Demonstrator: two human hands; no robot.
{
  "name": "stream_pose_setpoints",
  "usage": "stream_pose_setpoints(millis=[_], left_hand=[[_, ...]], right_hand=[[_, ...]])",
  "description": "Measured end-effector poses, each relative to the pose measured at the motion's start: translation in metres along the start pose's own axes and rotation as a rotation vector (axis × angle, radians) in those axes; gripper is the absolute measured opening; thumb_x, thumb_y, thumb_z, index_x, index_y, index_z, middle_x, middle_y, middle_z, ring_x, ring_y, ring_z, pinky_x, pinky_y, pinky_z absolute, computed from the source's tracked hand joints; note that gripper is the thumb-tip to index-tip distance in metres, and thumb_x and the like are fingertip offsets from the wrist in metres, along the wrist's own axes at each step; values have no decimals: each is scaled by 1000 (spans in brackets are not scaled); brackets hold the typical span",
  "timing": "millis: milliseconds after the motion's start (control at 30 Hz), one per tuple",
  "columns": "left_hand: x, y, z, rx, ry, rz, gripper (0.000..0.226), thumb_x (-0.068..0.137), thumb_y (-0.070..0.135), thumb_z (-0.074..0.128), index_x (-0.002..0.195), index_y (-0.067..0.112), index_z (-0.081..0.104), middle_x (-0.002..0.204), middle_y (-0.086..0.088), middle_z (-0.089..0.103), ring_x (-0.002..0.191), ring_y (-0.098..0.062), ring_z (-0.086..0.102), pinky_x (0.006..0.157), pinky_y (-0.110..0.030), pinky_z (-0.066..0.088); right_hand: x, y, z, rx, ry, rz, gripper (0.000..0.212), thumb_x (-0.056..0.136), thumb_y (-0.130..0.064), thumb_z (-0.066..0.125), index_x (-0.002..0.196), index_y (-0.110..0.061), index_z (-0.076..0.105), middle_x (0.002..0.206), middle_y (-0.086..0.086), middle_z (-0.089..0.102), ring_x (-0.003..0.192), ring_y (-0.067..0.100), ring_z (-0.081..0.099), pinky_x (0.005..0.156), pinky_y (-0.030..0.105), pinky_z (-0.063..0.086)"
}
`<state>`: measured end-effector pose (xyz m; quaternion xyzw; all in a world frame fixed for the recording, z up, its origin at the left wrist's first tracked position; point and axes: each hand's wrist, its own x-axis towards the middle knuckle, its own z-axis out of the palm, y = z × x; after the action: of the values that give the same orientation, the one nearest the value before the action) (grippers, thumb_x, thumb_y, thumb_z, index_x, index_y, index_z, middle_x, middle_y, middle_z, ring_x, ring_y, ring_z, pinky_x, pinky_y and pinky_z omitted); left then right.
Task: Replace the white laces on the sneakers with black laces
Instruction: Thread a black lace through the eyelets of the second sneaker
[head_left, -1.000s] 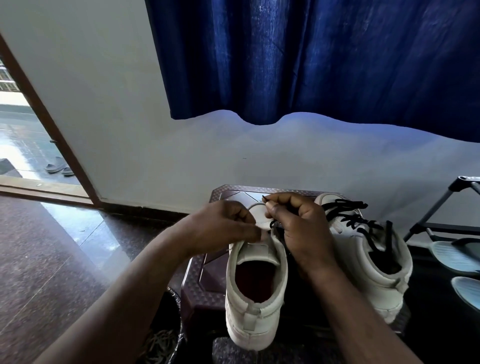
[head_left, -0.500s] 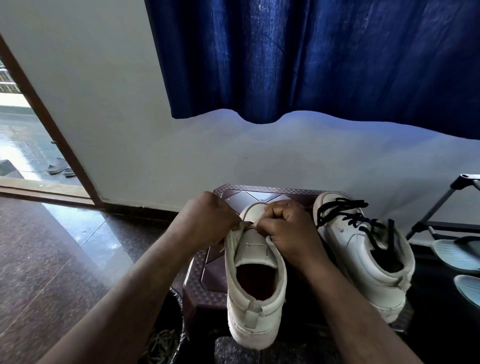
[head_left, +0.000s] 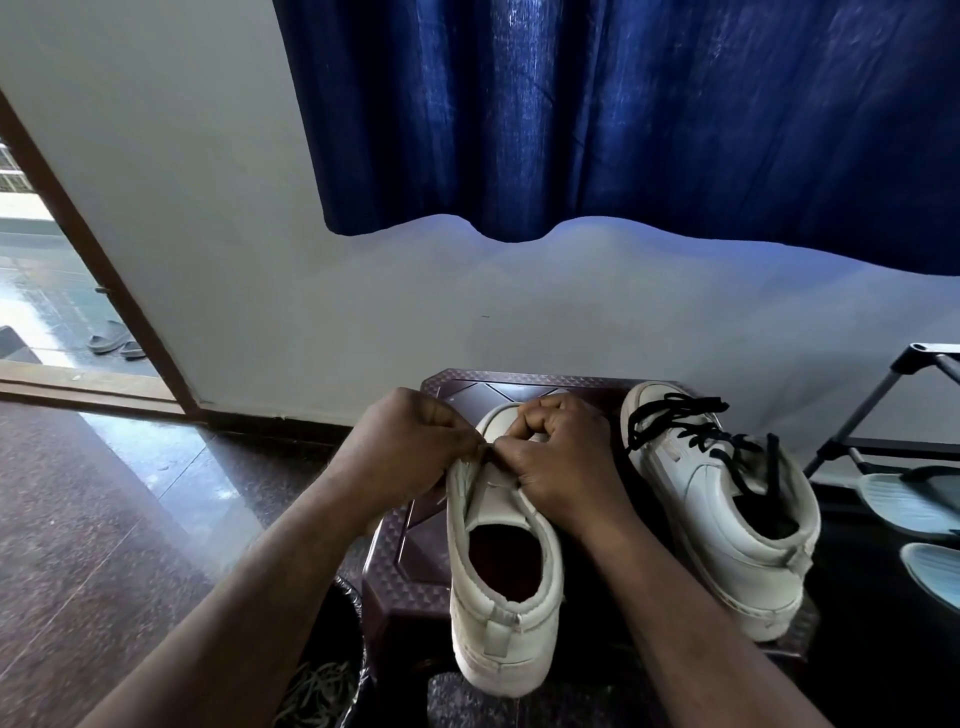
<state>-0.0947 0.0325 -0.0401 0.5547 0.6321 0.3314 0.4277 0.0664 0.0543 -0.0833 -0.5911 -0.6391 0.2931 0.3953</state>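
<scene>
Two white sneakers stand on a dark brown stool (head_left: 415, 551). The left sneaker (head_left: 501, 597) points away from me, heel hanging over the stool's front edge. My left hand (head_left: 410, 447) and my right hand (head_left: 561, 457) meet over its eyelet area, fingers curled; both pinch at the upper edge by the tongue. Whatever lace they hold is hidden under the fingers. The right sneaker (head_left: 727, 519) carries a black lace (head_left: 691, 431), threaded and loose at the top.
A bin (head_left: 322, 675) with pale laces inside sits on the floor left of the stool. A metal shoe rack (head_left: 883, 415) with light blue slippers (head_left: 914, 499) stands at the right. White wall and blue curtain behind; open doorway at far left.
Both hands have drawn closer together at the sneaker's left eyelet edge, and the short black lace end seen by my right fingers a second ago is out of sight.
</scene>
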Motion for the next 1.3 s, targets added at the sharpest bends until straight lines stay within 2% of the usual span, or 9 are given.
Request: stream_pose_setpoints(millis=[167,300,433,567,733,833,933,1067,1300], left_hand=[[6,-6,0,-82,-8,-54,42,58,41,77,84,8,79,94,-33,72,75,-45,70,82,-58,61],[16,-18,4,-203,-100,-107,31,92,24,79,102,-4,71,79,-20,63,59,-21,54,54,-23,47],[23,-20,15,-257,-49,-131,16,96,14,72,86,5,66,62,-6,54,38,-9,38,37,-15,29],[27,-25,12,-326,-87,-185,9,99,6,66,91,9,68,70,-10,62,47,-15,44,41,-18,30],[30,-31,11,-292,-114,-171,10,101,11,66,92,8,68,67,-8,62,44,-13,46,40,-19,33],[34,-34,15,-105,-66,-106,20,99,23,70,89,7,75,76,-14,71,64,-19,57,63,-32,45],[41,-41,8,129,113,-76,22,98,28,62,88,13,74,74,-7,72,67,-23,63,67,-30,48],[40,-42,-20,480,427,-75,20,97,37,58,107,26,71,117,-5,71,109,-33,66,87,-33,49],[35,-35,-6,340,56,298,5,92,30,75,89,33,72,91,10,63,82,-5,62,77,-27,50]], right_hand=[[2,6,0,41,-47,-27,28,73,-23,86,56,-34,67,102,-23,57,114,2,57,113,45,38],[3,10,-1,44,-57,-38,31,73,-18,87,58,-37,68,104,-26,57,115,-3,57,112,47,39],[1,9,1,26,-39,-34,32,74,-25,90,56,-37,66,106,-24,61,107,0,62,107,46,44],[-3,11,-1,36,55,-22,36,66,-34,96,57,-31,61,108,-15,68,95,-10,61,94,27,51],[-4,12,-3,42,42,-17,37,65,-45,96,60,-26,65,103,-21,64,98,-23,54,77,1,38],[-5,13,-3,51,20,-27,28,69,-39,95,67,-27,70,103,-21,63,98,-24,52,79,0,36],[-3,15,-5,8,-7,-38,20,74,-29,91,72,-31,72,105,-15,63,100,-18,53,78,0,36],[-5,14,-9,-16,-16,-45,17,77,-24,87,71,-30,72,105,-14,64,94,-11,57,74,2,38],[-5,10,-10,4,-4,-56,18,77,-29,88,70,-31,72,104,-14,65,98,-9,58,76,3,38]])
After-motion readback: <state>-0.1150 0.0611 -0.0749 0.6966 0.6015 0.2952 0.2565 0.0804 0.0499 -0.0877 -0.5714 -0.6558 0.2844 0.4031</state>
